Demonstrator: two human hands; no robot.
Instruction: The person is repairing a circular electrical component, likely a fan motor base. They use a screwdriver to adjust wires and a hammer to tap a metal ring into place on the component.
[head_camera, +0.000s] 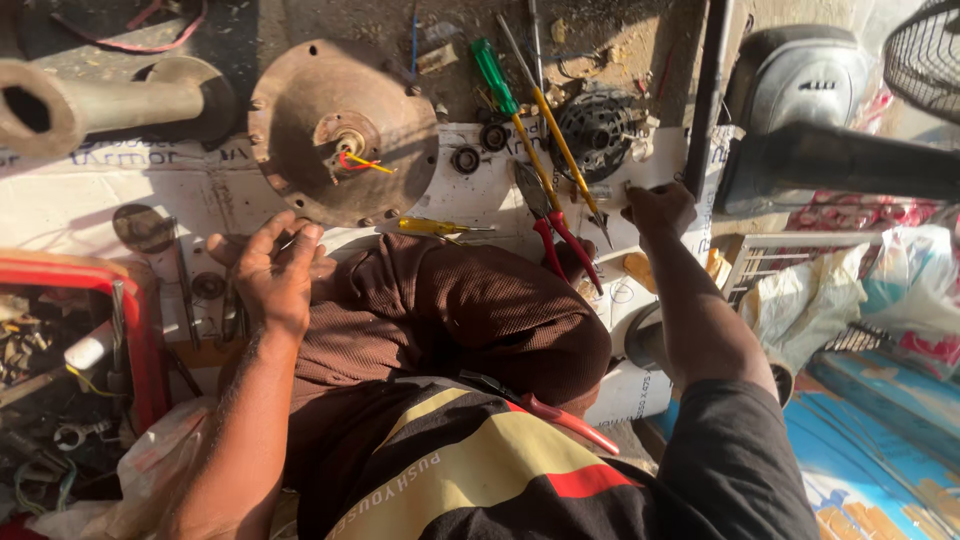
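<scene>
Right hand (657, 207): fingers closed around a small item, identity unclear, at white sheet's (80, 200) right edge beside red-handled pliers (553, 235). Left hand (275, 268): open, empty, below rusty round motor cover (340, 130). Steady grip advisable.

Rusty round motor cover (340, 130), flat

Left hand (272, 268) rests palm-down, fingers spread; right hand (657, 208), arm outstretched, seems closed in a grip.

Harsh low sunlight, deep hard shadows, glare at right, sharp focus.
</scene>
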